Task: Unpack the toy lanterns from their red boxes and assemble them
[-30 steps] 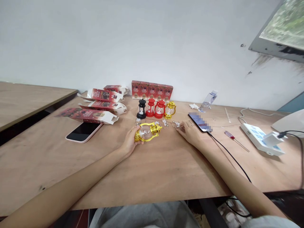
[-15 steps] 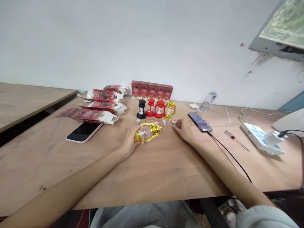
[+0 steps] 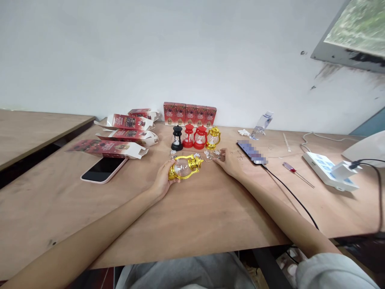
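Observation:
A gold toy lantern with a clear globe lies tilted on its side in my left hand, its cap pointing right. My left fingers wrap around its base. Just right of the cap, my right hand has thumb and fingers brought together on a thin bent wire, which reaches toward the lantern's top; the exact grip is small and hard to see. Behind stand a black lantern, two red lanterns and another gold lantern. Small white tags lie in front of them.
Red printed boxes stand against the wall; opened boxes lie at left above a phone. To the right are another phone on a cable, a bottle, a screwdriver and a power strip.
My right hand has moved slightly left, closer to the lantern's cap, with the wire at its fingertips. My left hand still holds the gold lantern. The whole view has shifted a little.

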`<act>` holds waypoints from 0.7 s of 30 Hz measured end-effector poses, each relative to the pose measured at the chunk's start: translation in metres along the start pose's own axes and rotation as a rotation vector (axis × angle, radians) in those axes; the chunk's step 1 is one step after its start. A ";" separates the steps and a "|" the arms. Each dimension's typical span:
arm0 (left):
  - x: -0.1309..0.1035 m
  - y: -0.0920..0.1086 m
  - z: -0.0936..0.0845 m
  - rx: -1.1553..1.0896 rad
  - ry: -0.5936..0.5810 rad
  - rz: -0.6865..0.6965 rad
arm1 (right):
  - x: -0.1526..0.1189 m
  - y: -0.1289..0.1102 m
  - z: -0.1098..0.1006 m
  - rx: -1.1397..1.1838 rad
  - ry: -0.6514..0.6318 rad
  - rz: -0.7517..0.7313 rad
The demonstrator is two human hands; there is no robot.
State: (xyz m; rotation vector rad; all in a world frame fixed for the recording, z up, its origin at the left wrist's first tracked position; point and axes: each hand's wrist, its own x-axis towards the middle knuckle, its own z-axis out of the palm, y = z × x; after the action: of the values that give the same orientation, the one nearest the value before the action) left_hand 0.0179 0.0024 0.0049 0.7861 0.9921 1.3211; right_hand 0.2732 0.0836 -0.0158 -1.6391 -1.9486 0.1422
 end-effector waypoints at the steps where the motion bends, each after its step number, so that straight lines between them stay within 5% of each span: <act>1: 0.000 0.000 0.000 0.000 0.000 0.001 | 0.000 -0.002 -0.001 -0.037 -0.004 -0.004; 21: 0.000 0.001 0.001 0.011 0.046 -0.014 | 0.000 -0.001 0.006 -0.184 0.087 0.008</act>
State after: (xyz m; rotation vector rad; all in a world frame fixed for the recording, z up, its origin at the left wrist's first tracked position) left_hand 0.0183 0.0021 0.0064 0.7581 1.0405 1.3277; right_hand 0.2690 0.0848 -0.0206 -1.7393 -1.9371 -0.1067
